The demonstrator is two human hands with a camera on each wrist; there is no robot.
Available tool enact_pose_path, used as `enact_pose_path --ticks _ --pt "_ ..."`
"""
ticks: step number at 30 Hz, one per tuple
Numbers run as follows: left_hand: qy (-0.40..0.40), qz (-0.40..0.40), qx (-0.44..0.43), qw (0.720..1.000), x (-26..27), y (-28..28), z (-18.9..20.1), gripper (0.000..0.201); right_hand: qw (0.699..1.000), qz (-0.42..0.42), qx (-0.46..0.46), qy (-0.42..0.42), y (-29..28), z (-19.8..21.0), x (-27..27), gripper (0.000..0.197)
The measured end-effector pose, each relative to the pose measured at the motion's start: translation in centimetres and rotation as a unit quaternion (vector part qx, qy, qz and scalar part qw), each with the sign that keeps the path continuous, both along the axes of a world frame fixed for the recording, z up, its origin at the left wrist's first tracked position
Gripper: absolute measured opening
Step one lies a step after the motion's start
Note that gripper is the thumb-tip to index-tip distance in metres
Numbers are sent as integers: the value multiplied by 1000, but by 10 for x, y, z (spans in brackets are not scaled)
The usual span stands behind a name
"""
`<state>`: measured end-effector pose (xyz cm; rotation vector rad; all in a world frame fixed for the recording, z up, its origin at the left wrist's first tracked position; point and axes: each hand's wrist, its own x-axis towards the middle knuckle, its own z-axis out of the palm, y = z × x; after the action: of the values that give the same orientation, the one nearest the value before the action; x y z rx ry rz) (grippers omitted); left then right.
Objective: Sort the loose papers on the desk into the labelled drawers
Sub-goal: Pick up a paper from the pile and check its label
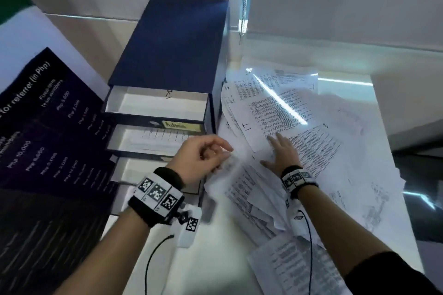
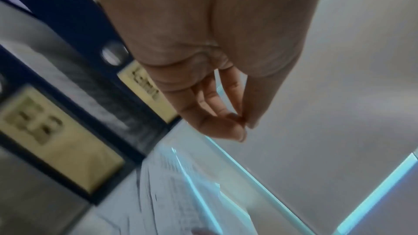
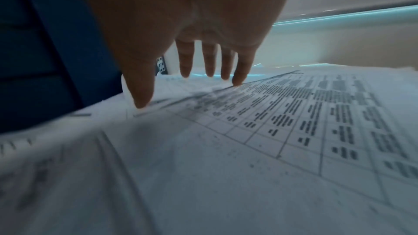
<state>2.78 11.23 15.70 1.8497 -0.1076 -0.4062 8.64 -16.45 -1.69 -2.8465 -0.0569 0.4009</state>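
Three drawers stand pulled out of one navy cabinet. Beside it, loose papers cover my desk. My right hand presses flat, fingers spread, on them; my left hand hovers loosely curled, holding nothing.

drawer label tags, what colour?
Pale yellow with dark lettering; the label tags show best in the left wrist view.

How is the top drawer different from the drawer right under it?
The top white-lined cardboard drawer looks empty, while the second white-lined drawer below already holds printed sheets. The top drawer's yellow front label reads "Admin"; the second drawer's label is hidden in the head view and too blurred to read in the left wrist view. Both are pulled open from the same dark blue drawer box.
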Motion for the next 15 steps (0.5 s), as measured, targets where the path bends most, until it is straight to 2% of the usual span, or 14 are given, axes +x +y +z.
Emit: enact_pose_path --ticks 3,5,6,9,12,13,15 --pt "149 23 -63 986 12 -59 -42 29 996 66 -56 -3 0 -22 17 91" --pt "256 95 -98 957 24 -84 -74 38 995 75 -70 -15 -1 -31 24 77" --pt "280 132 -100 946 30 -92 -90 39 994 79 -77 -23 -2 -33 25 67" --pt "257 200 -16 945 53 -100 -136 43 989 94 -87 -67 -5 -36 25 35" --pt "206 231 42 950 76 -104 -160 42 986 99 -104 -87 -14 -25 29 8" --pt "195 237 62 950 84 -105 -167 40 986 97 -108 -77 -18 -22 30 6" --pt "202 256 59 944 94 -110 -175 35 990 80 -107 -41 -25 -14 23 18"
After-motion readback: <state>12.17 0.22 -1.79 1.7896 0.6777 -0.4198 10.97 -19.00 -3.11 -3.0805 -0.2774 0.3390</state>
